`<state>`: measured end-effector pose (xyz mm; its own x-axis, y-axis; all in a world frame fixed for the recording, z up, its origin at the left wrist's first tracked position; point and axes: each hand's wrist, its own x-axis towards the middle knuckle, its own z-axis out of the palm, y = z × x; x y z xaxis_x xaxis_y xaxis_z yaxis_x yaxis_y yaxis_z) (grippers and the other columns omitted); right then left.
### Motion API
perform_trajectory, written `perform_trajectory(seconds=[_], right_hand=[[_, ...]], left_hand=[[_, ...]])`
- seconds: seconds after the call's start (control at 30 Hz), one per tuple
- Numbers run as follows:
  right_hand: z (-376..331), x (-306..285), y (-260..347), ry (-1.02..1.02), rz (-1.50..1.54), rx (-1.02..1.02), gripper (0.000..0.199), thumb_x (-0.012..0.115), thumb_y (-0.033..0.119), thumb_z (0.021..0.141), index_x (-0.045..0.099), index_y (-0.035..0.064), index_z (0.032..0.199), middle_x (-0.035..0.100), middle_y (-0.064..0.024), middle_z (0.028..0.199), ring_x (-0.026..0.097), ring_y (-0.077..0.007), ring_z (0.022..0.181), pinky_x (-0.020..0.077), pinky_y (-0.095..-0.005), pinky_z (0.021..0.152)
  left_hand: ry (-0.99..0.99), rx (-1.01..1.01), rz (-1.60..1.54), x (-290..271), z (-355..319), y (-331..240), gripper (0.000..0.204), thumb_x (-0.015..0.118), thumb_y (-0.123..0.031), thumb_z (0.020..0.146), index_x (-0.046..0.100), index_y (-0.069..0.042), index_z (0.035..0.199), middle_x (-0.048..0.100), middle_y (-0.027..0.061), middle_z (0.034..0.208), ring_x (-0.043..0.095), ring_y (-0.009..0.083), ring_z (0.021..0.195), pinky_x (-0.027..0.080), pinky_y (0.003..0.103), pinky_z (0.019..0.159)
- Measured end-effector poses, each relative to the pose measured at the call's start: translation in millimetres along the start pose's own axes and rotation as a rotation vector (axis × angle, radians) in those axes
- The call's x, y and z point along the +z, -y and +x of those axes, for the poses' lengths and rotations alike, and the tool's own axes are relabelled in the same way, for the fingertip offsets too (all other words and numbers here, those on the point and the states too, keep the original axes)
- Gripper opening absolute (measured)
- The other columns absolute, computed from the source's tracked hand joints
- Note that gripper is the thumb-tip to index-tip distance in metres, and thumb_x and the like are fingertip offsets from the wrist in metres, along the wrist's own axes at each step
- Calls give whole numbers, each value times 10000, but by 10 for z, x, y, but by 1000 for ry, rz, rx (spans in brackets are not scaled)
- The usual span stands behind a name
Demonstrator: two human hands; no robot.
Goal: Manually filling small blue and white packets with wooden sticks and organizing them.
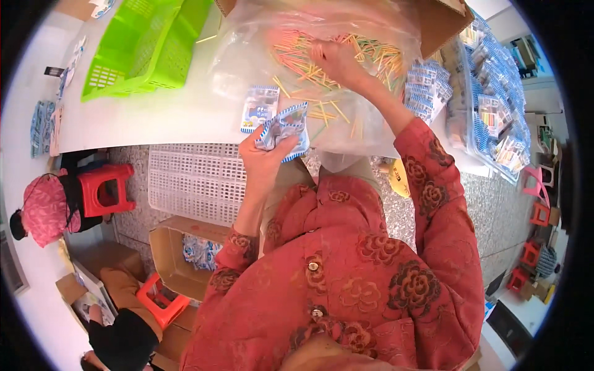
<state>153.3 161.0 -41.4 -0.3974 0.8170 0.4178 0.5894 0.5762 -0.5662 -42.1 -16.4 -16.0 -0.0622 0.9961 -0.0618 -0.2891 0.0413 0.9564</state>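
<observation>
My left hand (pixel 263 157) grips a small blue-and-white plastic packet (pixel 291 127) near the table's front edge. The packet's mouth gapes, with the thumb on its near side. Beyond it, another printed packet (pixel 260 106) lies flat on the table. My right hand (pixel 337 62) reaches into a heap of thin pink, yellow and green sticks (pixel 377 55), its fingers curled closed on some of them; the fingertips are partly hidden. The sticks lie on clear plastic sheeting (pixel 238 68), with several scattered toward me.
A green basket (pixel 170 59) stands at the far left, and a cardboard box (pixel 442 25) at the far right. Filled packets crowd a clear bin (pixel 479 145) on the right. Below the table are a white crate (pixel 185 185) and an open carton (pixel 176 256). Other people sit at left.
</observation>
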Motion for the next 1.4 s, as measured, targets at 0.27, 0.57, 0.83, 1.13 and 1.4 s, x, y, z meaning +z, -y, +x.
perform_trajectory(seconds=[0.27, 0.57, 0.83, 1.13, 1.4], right_hand=[[-32, -333, 142, 68, 278, 65, 124, 572, 136, 853, 592, 17, 878, 600, -55, 753, 537, -147, 637, 440, -278, 610], [-186, -1052, 969, 266, 853, 265, 111, 595, 159, 871, 621, 54, 847, 573, 25, 780, 467, -37, 649, 379, -199, 561], [-307, -1109, 922, 324, 848, 279, 123, 597, 183, 870, 615, 64, 841, 557, 43, 766, 442, -35, 630, 361, -197, 559], [-316, -1134, 892, 345, 780, 320, 134, 607, 208, 860, 612, 74, 857, 537, 52, 742, 431, -31, 630, 352, -199, 556], [-353, -1037, 846, 224, 560, 265, 141, 632, 193, 843, 612, 56, 867, 532, 52, 732, 442, -32, 658, 359, -206, 573]], left_hand=[[21, 20, 45, 114, 138, -19, 194, 699, 0, 748, 651, 31, 933, 649, 17, 830, 575, 53, 721, 472, 197, 650], [137, 35, 14, 352, 362, 125, 210, 705, 1, 740, 650, 28, 941, 649, 20, 835, 569, 50, 722, 472, 198, 656], [179, 45, 2, 493, 417, 149, 224, 704, 1, 742, 649, 17, 958, 643, 12, 829, 557, 44, 709, 461, 192, 646], [167, 70, 30, 537, 452, 160, 187, 705, 7, 740, 659, 14, 921, 643, 5, 814, 551, 37, 706, 461, 191, 630], [170, 92, 49, 592, 487, 137, 153, 703, 8, 746, 654, 18, 891, 641, -1, 805, 543, 31, 707, 455, 186, 633]])
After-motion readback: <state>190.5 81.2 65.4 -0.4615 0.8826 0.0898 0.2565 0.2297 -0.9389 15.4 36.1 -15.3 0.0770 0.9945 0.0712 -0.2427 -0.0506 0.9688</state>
